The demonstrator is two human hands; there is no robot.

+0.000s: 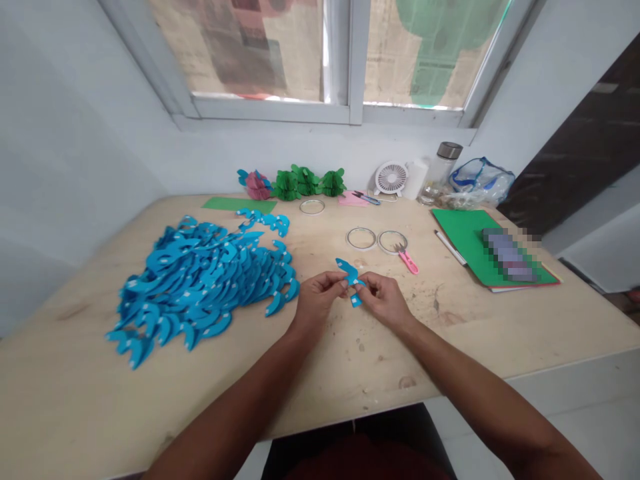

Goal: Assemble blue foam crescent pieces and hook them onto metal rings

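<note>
Near the middle of the table, a curved blue paper cutout [346, 268] with small white patches is held between my two hands. My left hand [320, 293] pinches its left side with thumb and forefinger. On the other side, my right hand [384, 298] grips the cutout's right part, its fingers closed and partly hiding it. A large heap of similar blue cutouts [200, 267], many with white patches, lies to the left of my left hand. Pink-handled snips [409, 260] rest beyond my right hand, their blades over a tape roll [393, 241].
Another tape roll [361, 239] and a farther one [312, 207] lie on the wooden table [320, 373]. Green paper flowers [305, 181], a small white fan [391, 179] and a glass bottle [443, 173] stand along the wall. Green sheets [455, 233] bear a blurred phone-like object [509, 255] at right.
</note>
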